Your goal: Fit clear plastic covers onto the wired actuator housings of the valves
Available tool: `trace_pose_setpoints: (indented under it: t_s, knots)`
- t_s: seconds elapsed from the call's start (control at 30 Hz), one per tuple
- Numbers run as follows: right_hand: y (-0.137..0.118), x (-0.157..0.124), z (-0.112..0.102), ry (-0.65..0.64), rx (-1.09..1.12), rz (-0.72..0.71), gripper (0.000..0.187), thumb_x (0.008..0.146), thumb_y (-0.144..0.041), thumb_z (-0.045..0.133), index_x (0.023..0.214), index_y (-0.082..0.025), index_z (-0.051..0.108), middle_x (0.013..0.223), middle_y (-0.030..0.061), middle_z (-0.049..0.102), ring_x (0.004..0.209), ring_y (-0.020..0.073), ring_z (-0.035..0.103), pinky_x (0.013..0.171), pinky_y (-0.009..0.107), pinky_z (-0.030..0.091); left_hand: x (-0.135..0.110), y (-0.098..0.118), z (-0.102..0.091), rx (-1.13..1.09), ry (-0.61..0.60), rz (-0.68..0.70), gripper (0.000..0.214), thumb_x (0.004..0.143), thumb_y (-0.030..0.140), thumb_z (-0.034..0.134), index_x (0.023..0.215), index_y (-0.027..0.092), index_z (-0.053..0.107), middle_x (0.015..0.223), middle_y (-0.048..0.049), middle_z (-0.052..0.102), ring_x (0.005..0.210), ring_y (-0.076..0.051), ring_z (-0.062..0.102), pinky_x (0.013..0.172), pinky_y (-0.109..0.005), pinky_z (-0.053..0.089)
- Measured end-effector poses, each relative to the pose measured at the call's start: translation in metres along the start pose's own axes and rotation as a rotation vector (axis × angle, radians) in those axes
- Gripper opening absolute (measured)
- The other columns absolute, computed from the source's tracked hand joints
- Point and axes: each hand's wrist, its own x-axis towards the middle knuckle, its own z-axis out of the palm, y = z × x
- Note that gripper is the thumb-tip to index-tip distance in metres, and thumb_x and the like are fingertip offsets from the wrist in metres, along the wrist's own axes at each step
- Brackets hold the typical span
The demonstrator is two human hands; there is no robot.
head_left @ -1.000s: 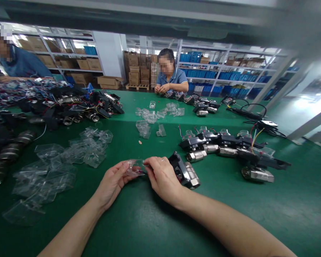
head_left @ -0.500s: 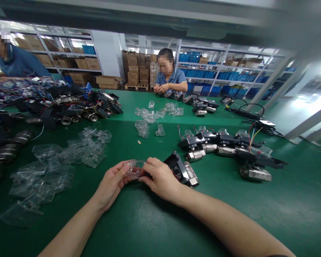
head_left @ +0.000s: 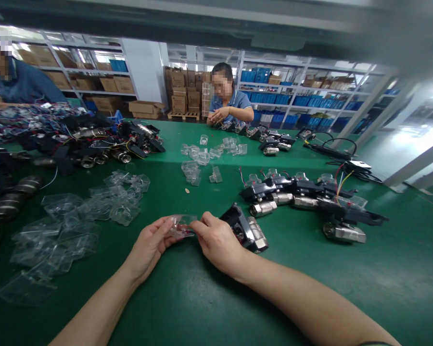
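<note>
My left hand [head_left: 155, 242] is closed around the left side of a clear plastic cover [head_left: 182, 225], thumb on top and fingers beneath. My right hand [head_left: 216, 240] is at the cover's right edge, thumb and forefinger pinched together. A hint of red shows near those fingertips, too small to name. Just beyond my right hand a metal ball valve with a black open housing [head_left: 250, 230] lies tilted on the green table [head_left: 209, 302], partly hidden by that hand.
Loose clear covers [head_left: 61, 235] are heaped at left, with more clear covers [head_left: 198, 154] in the middle. Black-housed valves [head_left: 299, 192] stand in a row at right. Wired valve assemblies [head_left: 104, 139] pile up far left. Two co-workers sit beyond, one a person in blue [head_left: 234, 103].
My right fingers have shifted on the cover's right edge and pinch more narrowly. The cover has tilted slightly in my left hand. The co-worker opposite has raised a hand a little.
</note>
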Motion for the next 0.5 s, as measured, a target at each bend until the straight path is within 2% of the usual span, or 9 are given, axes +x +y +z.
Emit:
trace_pose_setpoints:
  t_s: [0.17, 0.3, 0.5]
  knots:
    - [-0.0048, -0.0016, -0.0017, -0.117, -0.203, -0.034, 0.025, 0.083, -0.002, 0.041, 0.095, -0.013, 0.061, 0.087, 0.0089, 0.052, 0.076, 0.0183, 0.053, 0.064, 0.027, 0.045, 0.0015, -0.0011, -0.0014, 0.002, 0.004, -0.008, 0.04, 0.069, 0.04, 0.075, 0.095, 0.011, 0.066, 0.086, -0.0096, 0.073, 0.079, -0.018, 0.068, 0.076, -0.026, 0.055]
    - [-0.0047, -0.001, -0.0026, -0.153, -0.199, -0.031, 0.024, 0.082, -0.002, 0.041, 0.093, -0.012, 0.06, 0.089, 0.0099, 0.052, 0.078, 0.0195, 0.053, 0.067, 0.03, 0.047, 0.0021, -0.0011, -0.0012, -0.003, 0.011, -0.01, 0.04, 0.069, 0.04, 0.076, 0.095, 0.011, 0.067, 0.085, -0.0095, 0.073, 0.079, -0.018, 0.068, 0.075, -0.027, 0.055]
    - [-0.004, -0.0008, 0.0006, -0.142, -0.21, -0.06, 0.023, 0.083, -0.002, 0.041, 0.093, -0.012, 0.059, 0.088, 0.0096, 0.052, 0.077, 0.0196, 0.053, 0.065, 0.03, 0.047, 0.0013, -0.0015, 0.001, 0.004, -0.017, -0.013, 0.04, 0.069, 0.041, 0.076, 0.095, 0.011, 0.068, 0.086, -0.0088, 0.073, 0.08, -0.017, 0.067, 0.078, -0.026, 0.053]
